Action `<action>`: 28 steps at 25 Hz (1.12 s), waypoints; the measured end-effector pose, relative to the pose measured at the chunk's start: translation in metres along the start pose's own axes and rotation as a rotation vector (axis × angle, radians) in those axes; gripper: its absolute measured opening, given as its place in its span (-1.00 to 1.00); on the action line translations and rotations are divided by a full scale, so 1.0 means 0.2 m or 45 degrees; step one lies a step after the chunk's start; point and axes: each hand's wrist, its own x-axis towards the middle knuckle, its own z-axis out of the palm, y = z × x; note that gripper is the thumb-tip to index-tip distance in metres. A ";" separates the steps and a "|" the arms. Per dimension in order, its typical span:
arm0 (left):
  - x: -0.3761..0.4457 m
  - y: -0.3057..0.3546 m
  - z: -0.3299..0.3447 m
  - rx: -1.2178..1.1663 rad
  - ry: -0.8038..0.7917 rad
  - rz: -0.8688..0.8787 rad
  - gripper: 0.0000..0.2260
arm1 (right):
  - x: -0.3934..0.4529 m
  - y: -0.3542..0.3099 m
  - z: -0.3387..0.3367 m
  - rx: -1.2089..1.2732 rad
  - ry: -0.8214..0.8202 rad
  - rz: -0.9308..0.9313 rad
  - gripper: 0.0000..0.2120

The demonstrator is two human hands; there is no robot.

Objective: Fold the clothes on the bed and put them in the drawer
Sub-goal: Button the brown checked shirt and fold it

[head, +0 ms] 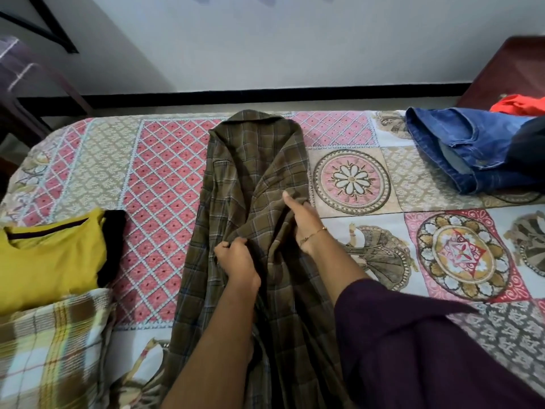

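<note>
An olive checked shirt [250,160] lies lengthwise across the middle of the bed [165,160], collar toward the wall. My left hand [236,261] grips a bunch of its cloth near the shirt's middle, fingers curled into the fabric. My right hand [303,216] holds a fold on the shirt's right side, thumb up and fingers tucked under the cloth. A yellow top with black trim [53,258] lies folded at the left. Blue jeans [460,149] lie at the far right.
A checked pillow [50,352] sits at the near left. An orange garment [519,104] and a dark one [528,146] lie by the jeans, before a brown wooden piece of furniture [507,72]. A dark chair [26,93] stands at the far left by the wall.
</note>
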 end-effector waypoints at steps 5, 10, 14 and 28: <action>0.15 -0.03 -0.07 0.095 0.018 -0.182 -0.82 | 0.17 -0.04 0.14 0.149 0.053 -0.224 -0.70; 0.17 -0.04 -0.09 0.096 -0.059 -0.189 -0.66 | 0.24 -0.13 0.30 -0.155 -0.007 -0.287 -0.67; 0.13 -0.03 -0.09 0.180 -0.169 -0.161 -0.32 | 0.32 -0.17 0.32 -0.430 0.058 -0.259 -0.64; 0.18 -0.01 -0.08 0.171 -0.080 -0.077 -0.84 | 0.37 -0.15 0.34 -0.966 0.419 -0.440 -0.81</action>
